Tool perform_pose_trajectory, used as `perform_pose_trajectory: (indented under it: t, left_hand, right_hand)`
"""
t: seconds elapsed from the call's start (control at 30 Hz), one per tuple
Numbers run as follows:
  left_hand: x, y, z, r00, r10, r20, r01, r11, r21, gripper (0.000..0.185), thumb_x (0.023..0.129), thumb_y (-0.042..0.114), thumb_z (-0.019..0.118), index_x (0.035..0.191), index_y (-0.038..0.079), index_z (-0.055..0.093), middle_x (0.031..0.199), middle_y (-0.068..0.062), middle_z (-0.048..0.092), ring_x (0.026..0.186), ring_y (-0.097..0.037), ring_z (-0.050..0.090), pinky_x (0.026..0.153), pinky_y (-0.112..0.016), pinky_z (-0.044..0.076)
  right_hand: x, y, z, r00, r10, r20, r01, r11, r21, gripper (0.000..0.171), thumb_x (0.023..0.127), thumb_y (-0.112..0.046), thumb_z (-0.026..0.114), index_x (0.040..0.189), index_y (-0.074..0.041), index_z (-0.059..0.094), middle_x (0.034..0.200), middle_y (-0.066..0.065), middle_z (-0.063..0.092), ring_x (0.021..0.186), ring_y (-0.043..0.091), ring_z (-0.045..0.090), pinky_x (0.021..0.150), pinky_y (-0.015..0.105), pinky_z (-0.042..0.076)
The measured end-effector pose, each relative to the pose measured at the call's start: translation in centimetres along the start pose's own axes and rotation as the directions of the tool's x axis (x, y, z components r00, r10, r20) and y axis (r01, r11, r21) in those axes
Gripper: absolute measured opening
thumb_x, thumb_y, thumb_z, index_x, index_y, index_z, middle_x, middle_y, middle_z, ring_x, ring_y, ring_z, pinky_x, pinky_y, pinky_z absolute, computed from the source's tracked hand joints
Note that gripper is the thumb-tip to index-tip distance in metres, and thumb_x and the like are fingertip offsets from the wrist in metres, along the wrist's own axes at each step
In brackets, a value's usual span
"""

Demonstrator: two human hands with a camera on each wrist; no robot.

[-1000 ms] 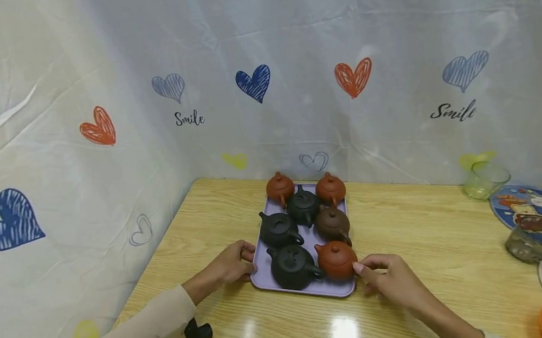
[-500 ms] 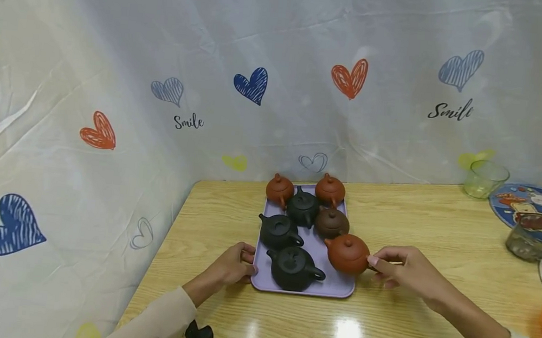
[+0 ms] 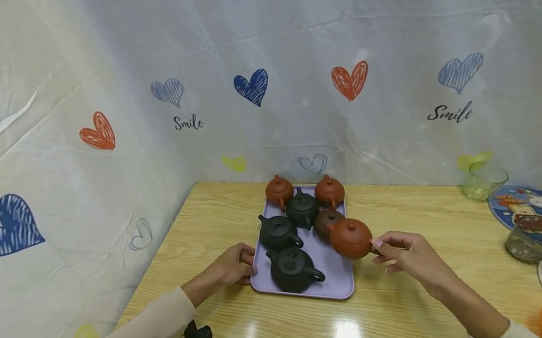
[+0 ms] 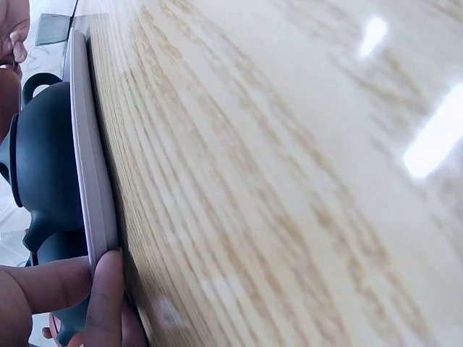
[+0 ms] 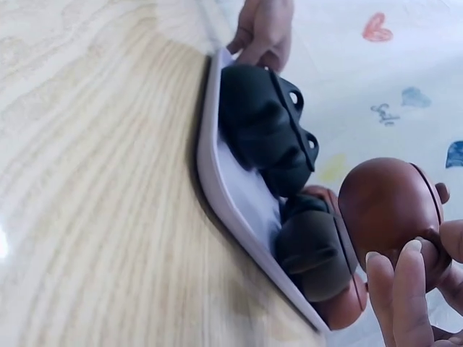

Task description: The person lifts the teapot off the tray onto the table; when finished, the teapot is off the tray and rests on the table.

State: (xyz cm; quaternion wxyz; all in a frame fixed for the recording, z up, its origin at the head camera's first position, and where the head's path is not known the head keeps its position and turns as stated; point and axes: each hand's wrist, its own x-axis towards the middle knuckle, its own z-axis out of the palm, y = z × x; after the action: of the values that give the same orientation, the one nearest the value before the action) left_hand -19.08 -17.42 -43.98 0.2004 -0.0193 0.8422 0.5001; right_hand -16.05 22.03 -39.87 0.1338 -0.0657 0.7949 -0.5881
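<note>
right hand (image 3: 409, 256) pinches the handle of a red-brown clay teapot (image 3: 350, 238), lifted clear above the lilac tray's (image 3: 333, 284) right edge. left hand (image 3: 232, 263) grips the tray's left rim beside two black teapots (image 3: 287, 252).

Even, bright light fills the scene, with soft shadows. White glare patches sit on the wooden table (image 3: 383, 321) near its front edge and streak across it in the left wrist view. The head view bows at its edges. Both wrist views blur up close, especially the thumb (image 4: 108, 303).
</note>
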Motion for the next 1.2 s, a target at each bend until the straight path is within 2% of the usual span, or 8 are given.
perform_pose_trajectory:
  t: [0.4,0.63,0.83,1.2]
  left_hand:
    - [-0.2,0.3,-0.3,1.000,-0.005,0.003,0.005,1.000,0.005,0.049,0.086,-0.008,0.067,0.131,-0.007,0.049,0.105,-0.016,0.056,0.080,-0.020,0.061,0.068,-0.034,0.063]
    - [-0.1,-0.1,-0.4,1.000,-0.001,0.022,0.001,1.000,-0.004,0.049,0.085,-0.007,0.067,0.131,-0.007,0.049,0.105,-0.014,0.054,0.081,-0.019,0.059,0.068,-0.031,0.062]
    - [-0.1,-0.1,-0.4,1.000,-0.002,0.029,0.003,1.000,-0.008,0.048,0.086,-0.005,0.067,0.131,-0.006,0.049,0.106,-0.014,0.055,0.082,-0.019,0.060,0.070,-0.032,0.062]
    - [0.0,0.0,-0.4,0.999,0.003,0.034,-0.003,1.000,-0.002,0.046,0.087,-0.006,0.066,0.130,-0.006,0.049,0.104,-0.013,0.054,0.081,-0.018,0.059,0.068,-0.031,0.062]
  right_hand:
    - [1.1,-0.2,-1.7,1.000,-0.018,-0.024,0.018,0.999,-0.033,0.040,0.103,-0.033,0.057,0.118,0.003,0.066,0.111,0.005,0.067,0.095,0.008,0.067,0.077,0.036,0.062]
    - [1.8,-0.3,-2.5,0.999,-0.014,-0.034,0.013,0.999,-0.032,0.037,0.103,-0.031,0.057,0.117,0.002,0.066,0.107,-0.004,0.067,0.095,0.006,0.067,0.078,0.038,0.061]
    - [2.6,-0.2,-3.1,0.999,-0.024,-0.038,0.022,0.999,-0.038,0.037,0.104,-0.029,0.055,0.121,0.004,0.064,0.107,-0.007,0.066,0.094,0.003,0.066,0.076,0.034,0.062]
    - [4.0,0.2,-4.7,0.999,-0.018,-0.034,0.017,0.999,-0.041,0.037,0.104,-0.028,0.055,0.121,0.004,0.061,0.104,-0.014,0.066,0.095,0.001,0.066,0.080,0.032,0.062]
